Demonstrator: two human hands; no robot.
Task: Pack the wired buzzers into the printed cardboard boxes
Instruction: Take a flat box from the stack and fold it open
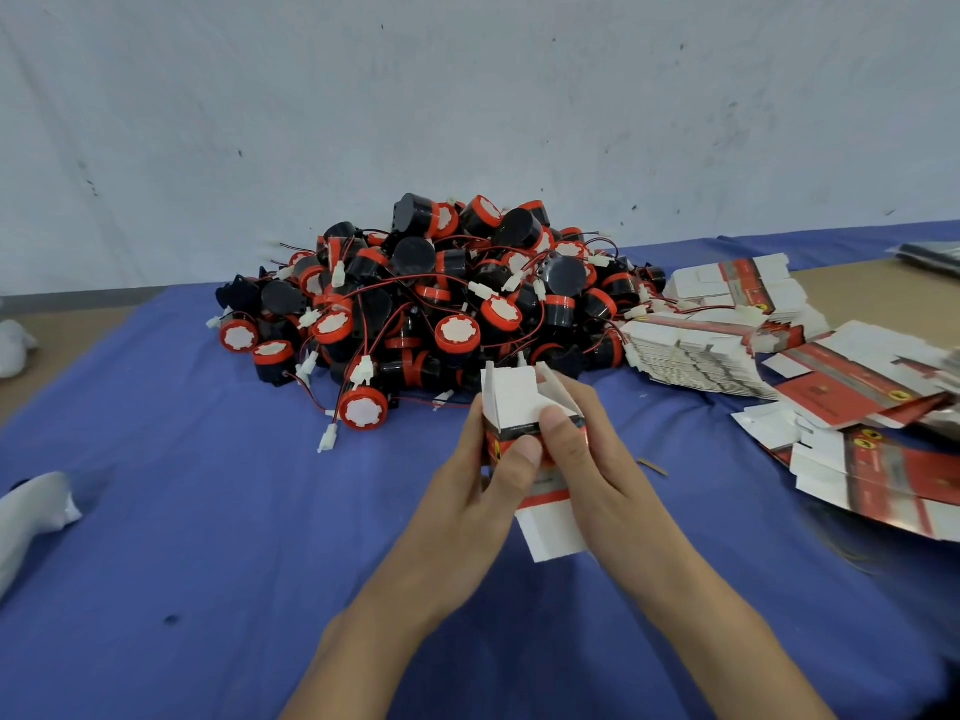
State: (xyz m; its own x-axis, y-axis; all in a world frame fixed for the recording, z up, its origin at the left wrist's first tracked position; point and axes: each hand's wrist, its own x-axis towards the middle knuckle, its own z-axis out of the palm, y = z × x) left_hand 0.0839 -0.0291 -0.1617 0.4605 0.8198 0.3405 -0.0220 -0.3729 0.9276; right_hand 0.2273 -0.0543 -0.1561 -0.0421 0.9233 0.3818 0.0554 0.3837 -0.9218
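1. We hold one box (524,423) in both hands, just above the blue cloth (208,537) and right in front of the pile of buzzers (441,298).
2. Our left hand (483,485) grasps its left side, thumb laid across the printed front. Our right hand (587,470) grasps the right side, thumb pressing near the upper edge.
3. The box looks like thin card, so we judge it light and quick to crease. It is best held by the side walls and corners, never by the loose flaps.
4. The buzzers look like hard plastic drums with red caps, trailing thin wires with white plugs. The wires are tangled, so we would lift one by its body and expect its neighbours to drag along.
5. The box's far flaps stand open and a white flap hangs out at the near end. We cannot see whether anything is inside.
6. The flat boxes (727,345) lie stacked and fanned out to the right, still unfolded.
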